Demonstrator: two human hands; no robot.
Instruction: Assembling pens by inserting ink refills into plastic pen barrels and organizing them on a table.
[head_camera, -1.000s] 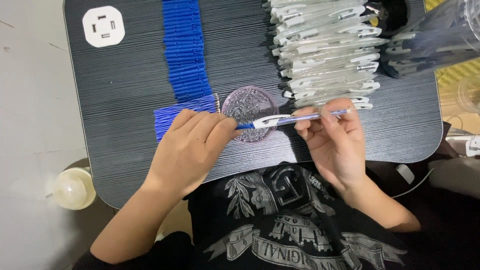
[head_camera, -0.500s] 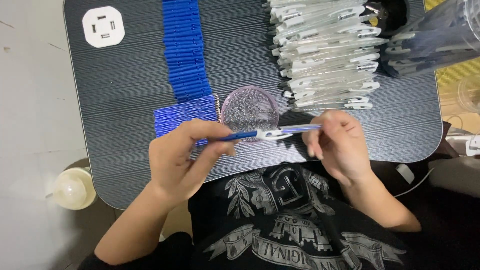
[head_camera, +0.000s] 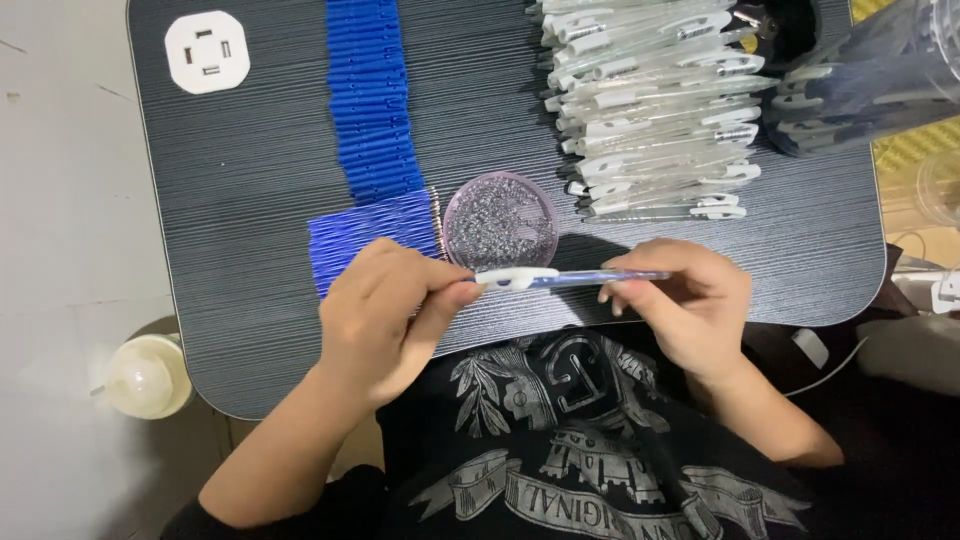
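Note:
A pen (head_camera: 560, 278) with a clear barrel, blue refill and white clip end lies level between both hands, just above the table's near edge. My left hand (head_camera: 385, 320) pinches its white clip end with thumb and fingers. My right hand (head_camera: 685, 305) holds the other end of the barrel. Right behind the pen sits a small round clear dish (head_camera: 500, 222) filled with tiny metal parts. A fan of blue refills (head_camera: 365, 235) lies left of the dish, partly under my left hand.
A long row of blue pen parts (head_camera: 370, 100) runs up the dark ribbed table (head_camera: 250, 200). A pile of clear pen barrels (head_camera: 650, 110) lies at the back right, with a clear bag (head_camera: 870, 80) beside it. A white socket plate (head_camera: 207, 50) is at the back left.
Both hands have drawn the pen slightly nearer to me and to the left. My left hand has turned from palm-down over the refills to pinching the clip end.

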